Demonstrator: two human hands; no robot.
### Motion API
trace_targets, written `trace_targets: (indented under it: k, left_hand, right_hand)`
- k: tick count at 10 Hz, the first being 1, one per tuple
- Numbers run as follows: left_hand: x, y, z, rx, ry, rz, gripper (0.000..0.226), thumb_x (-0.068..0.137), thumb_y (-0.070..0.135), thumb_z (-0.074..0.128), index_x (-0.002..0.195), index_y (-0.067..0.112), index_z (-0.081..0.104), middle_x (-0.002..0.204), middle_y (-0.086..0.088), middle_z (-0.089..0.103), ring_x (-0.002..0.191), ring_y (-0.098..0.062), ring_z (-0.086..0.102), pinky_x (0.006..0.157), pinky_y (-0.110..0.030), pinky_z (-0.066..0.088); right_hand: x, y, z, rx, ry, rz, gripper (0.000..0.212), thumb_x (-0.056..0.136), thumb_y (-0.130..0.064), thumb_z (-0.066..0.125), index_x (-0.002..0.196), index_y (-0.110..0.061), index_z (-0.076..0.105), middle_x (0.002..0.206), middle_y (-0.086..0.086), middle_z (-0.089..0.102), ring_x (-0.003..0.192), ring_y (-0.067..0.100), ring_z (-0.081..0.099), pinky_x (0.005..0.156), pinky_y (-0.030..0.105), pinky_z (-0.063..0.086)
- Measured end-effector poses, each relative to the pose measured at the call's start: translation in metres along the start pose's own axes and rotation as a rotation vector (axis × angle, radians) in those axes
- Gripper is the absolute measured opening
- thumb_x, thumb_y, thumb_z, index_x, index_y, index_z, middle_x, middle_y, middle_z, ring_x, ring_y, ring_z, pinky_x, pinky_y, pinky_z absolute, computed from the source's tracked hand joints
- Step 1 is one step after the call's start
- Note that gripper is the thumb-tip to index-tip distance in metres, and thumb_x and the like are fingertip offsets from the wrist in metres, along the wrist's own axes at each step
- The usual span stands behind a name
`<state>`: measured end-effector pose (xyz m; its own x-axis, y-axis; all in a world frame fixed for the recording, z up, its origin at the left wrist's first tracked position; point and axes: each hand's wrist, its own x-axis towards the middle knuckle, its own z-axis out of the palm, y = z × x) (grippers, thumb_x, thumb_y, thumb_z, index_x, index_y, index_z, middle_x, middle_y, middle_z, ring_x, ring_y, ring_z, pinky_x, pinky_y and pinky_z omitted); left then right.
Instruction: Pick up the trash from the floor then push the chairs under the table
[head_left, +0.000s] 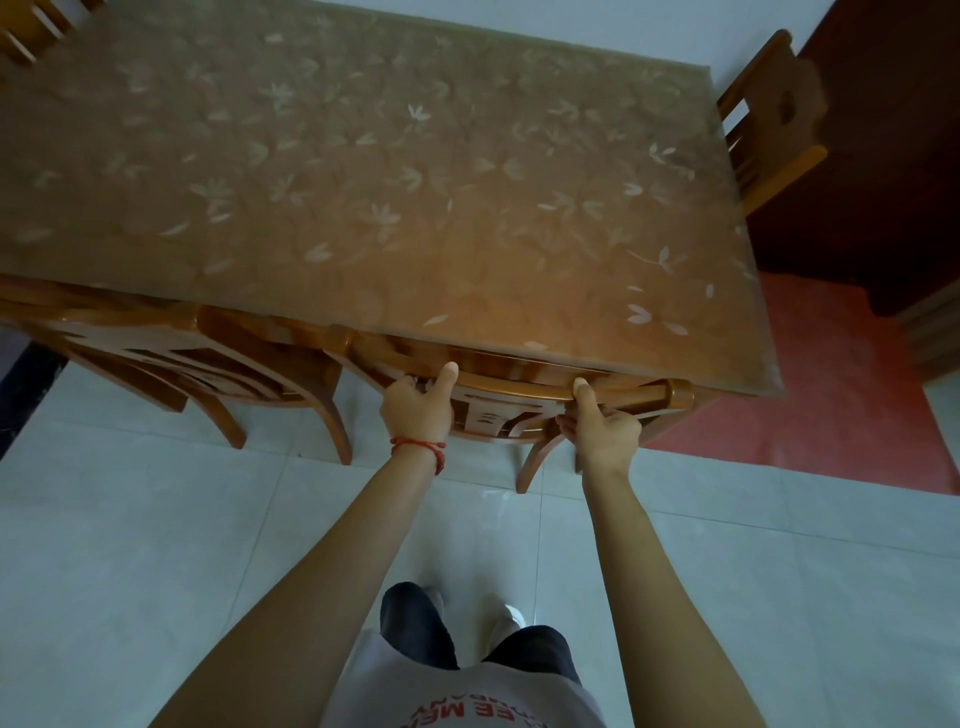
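Pale floor tiles (156, 545) show no trash near us. Our left hand (418, 408) and right hand (602, 431) grip the chair (519, 397) top rail, already against the counter (363, 182) edge; next, we judge, release.

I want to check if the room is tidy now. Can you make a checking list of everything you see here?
Surface: table with a flowery cover, nothing on it.
Job's things: chair pushed in against the table edge, held by its top rail; second chair tucked in beside it, to the left. No trash seen on the floor.
Clutter: nothing seen.
Hands: left hand and right hand both grip the chair's top rail, thumbs on top, fingers curled under.
Cables: nothing seen.
Surroundings: third chair at the table's right end, red mat, dark door, red bracelet on the left wrist.
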<state>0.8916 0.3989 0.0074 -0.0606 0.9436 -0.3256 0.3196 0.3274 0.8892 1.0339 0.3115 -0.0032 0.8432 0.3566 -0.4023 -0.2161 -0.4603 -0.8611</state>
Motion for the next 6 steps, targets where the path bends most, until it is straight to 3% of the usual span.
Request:
trace_targets:
  k: [1, 2, 3, 4, 6]
  left_hand:
    - [0.000, -0.007, -0.005, 0.077, -0.099, -0.105, 0.035, 0.087, 0.025, 0.058, 0.063, 0.001, 0.052, 0.061, -0.009, 0.053, 0.070, -0.022, 0.054, 0.054, -0.021, 0.038]
    - [-0.002, -0.001, -0.006, 0.141, -0.057, 0.048, 0.040, 0.086, 0.038, 0.057, 0.074, -0.001, 0.057, 0.070, -0.010, 0.060, 0.070, -0.022, 0.053, 0.062, -0.027, 0.040]
    - [-0.010, 0.000, -0.009, 0.208, -0.049, 0.131, 0.045, 0.089, 0.039, 0.052, 0.102, -0.002, 0.059, 0.099, -0.018, 0.066, 0.094, -0.031, 0.058, 0.078, -0.035, 0.043]
    - [-0.016, -0.010, -0.016, 0.303, -0.053, 0.221, 0.042, 0.090, 0.035, 0.050, 0.107, -0.002, 0.058, 0.101, -0.022, 0.065, 0.100, -0.037, 0.057, 0.081, -0.038, 0.044]
    - [-0.032, -0.025, -0.028, 0.440, -0.129, 0.394, 0.052, 0.091, 0.031, 0.050, 0.134, 0.002, 0.040, 0.137, -0.018, 0.047, 0.129, -0.032, 0.040, 0.105, -0.041, 0.034]
  right_hand:
    - [-0.003, 0.001, -0.002, -0.043, 0.002, -0.050, 0.042, 0.081, -0.047, 0.060, 0.063, -0.009, 0.062, 0.069, 0.011, 0.068, 0.071, 0.024, 0.067, 0.077, 0.039, 0.055]
    - [-0.003, -0.001, -0.008, -0.139, -0.058, -0.091, 0.045, 0.085, -0.051, 0.051, 0.063, -0.013, 0.061, 0.064, 0.004, 0.064, 0.066, 0.017, 0.062, 0.064, 0.027, 0.047]
    - [-0.003, -0.001, -0.013, -0.260, -0.150, -0.142, 0.048, 0.091, -0.050, 0.041, 0.068, -0.012, 0.057, 0.067, 0.001, 0.059, 0.064, 0.014, 0.054, 0.060, 0.024, 0.038]
    - [-0.008, 0.003, -0.022, -0.380, -0.205, -0.208, 0.047, 0.093, -0.050, 0.037, 0.062, -0.017, 0.050, 0.061, -0.002, 0.054, 0.063, 0.014, 0.051, 0.069, 0.028, 0.036]
    - [-0.019, 0.015, -0.040, -0.542, -0.257, -0.458, 0.032, 0.091, -0.038, 0.046, 0.098, -0.010, 0.059, 0.082, 0.004, 0.064, 0.078, 0.021, 0.061, 0.064, 0.025, 0.041]
